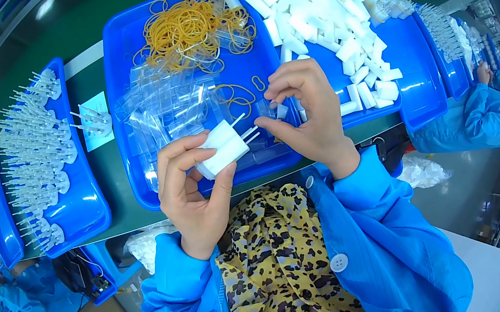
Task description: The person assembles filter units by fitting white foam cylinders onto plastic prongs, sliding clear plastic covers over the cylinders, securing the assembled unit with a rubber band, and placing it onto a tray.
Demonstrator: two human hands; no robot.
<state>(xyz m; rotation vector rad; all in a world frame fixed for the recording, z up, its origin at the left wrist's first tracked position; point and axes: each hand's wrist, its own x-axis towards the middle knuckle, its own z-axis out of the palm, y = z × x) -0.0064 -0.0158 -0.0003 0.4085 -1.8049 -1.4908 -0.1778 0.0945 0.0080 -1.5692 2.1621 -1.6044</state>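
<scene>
My left hand (188,190) grips a small stack of white foam blocks (220,148) with thin white sticks (246,131) poking out to the right. My right hand (306,116) pinches a small clear plastic bag (275,110) just right of the stick tips. Both hands hover over the near edge of the middle blue tray (126,97), which holds a pile of yellow rubber bands (190,26) and clear plastic bags (171,106).
A blue tray (412,67) on the right holds several white foam blocks (317,7). At left, a blue tray (85,205) is lined with white stick parts (34,147). Other people in blue coats sit at far right (496,112) and lower left (22,303).
</scene>
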